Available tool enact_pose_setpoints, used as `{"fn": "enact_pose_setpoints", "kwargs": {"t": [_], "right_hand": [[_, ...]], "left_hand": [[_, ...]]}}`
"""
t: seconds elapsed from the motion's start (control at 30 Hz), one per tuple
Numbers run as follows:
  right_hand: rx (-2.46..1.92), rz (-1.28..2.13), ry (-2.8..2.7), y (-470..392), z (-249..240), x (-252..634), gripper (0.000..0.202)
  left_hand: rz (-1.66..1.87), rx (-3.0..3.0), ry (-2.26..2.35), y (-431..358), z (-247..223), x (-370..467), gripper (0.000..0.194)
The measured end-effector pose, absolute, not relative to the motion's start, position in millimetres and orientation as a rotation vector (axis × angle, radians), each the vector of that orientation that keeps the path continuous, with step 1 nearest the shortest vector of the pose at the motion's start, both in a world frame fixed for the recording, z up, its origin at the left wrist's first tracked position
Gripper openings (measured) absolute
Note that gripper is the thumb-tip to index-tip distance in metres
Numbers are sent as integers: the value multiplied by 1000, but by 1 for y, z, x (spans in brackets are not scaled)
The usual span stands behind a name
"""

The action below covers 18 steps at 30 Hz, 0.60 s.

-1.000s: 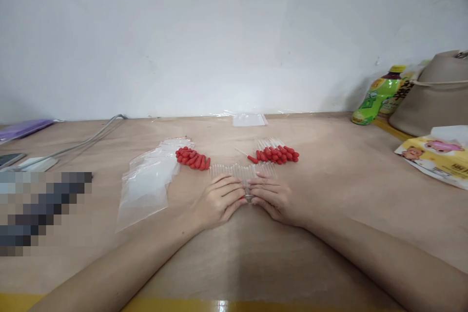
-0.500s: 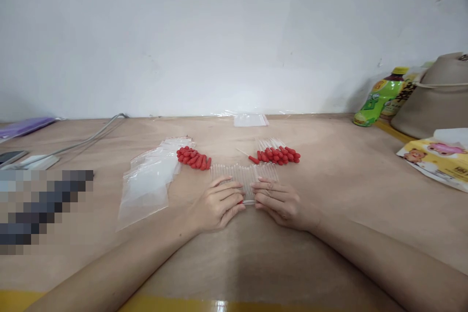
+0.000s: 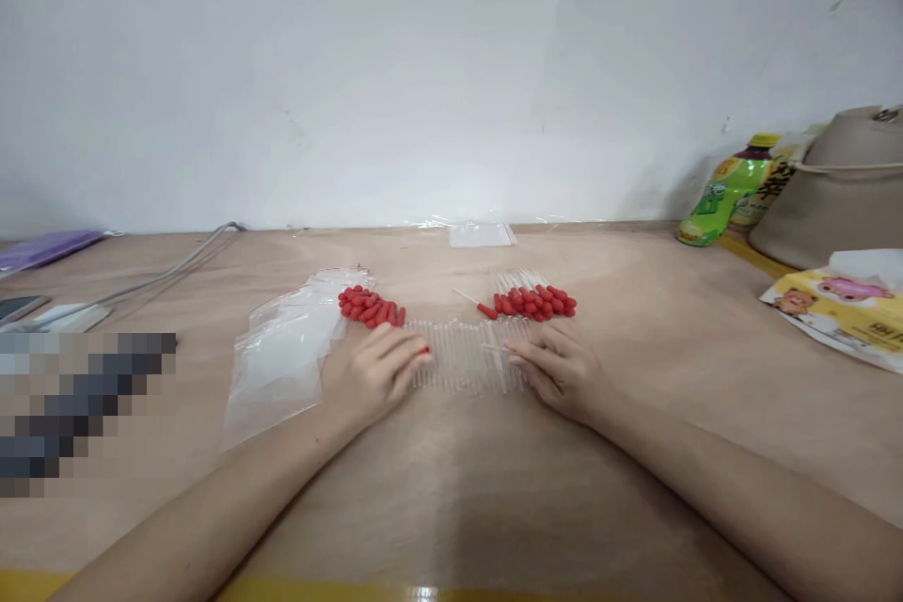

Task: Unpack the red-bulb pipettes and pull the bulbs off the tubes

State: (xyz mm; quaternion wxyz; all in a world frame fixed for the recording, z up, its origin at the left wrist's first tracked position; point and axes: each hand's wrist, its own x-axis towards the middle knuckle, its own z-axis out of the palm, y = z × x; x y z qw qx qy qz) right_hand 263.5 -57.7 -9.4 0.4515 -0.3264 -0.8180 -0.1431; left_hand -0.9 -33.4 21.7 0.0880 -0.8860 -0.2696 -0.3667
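Observation:
A row of clear thin tubes [image 3: 458, 357] lies side by side on the brown table between my hands. My left hand [image 3: 381, 367] is closed at the row's left end, with a small red thing showing at its fingertips. At the right end my right hand [image 3: 557, 365] pinches a clear tube [image 3: 496, 348] that points left over the row. Behind my left hand sits a pile of red rubber bulbs [image 3: 368, 306]. Several droppers with red bulbs [image 3: 536, 301] lie beyond my right hand, and a single one [image 3: 485, 309] rests at their left.
Clear zip bags [image 3: 278, 367] are spread at the left, and another bag [image 3: 482, 234] lies by the wall. A grey cable [image 3: 176, 275] crosses the left side. At the right are a green bottle [image 3: 730, 193], a beige bag [image 3: 832, 207] and a yellow packet [image 3: 847, 306].
My hands have moved apart, uncovering more of the tube row. A tube now shows at my right fingertips, and my left fingers have drawn together around something red.

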Motion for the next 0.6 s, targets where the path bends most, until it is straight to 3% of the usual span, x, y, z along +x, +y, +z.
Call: {"fn": "enact_pose_setpoints", "kwargs": {"t": [0.17,0.33,0.6], "right_hand": [[-1078,-371,-1960,-52,-5,261,22],[-1151,-319,-1929,-53,-3,252,13],[-1163,-378,-1941,-52,-5,250,12]], "left_hand": [[-1160,-2425,-1308,-5,41,-20,21],[-1069,-2326,-1517,13,47,-33,27],[-976,-2411,-1622,17,38,-35,12]]}}
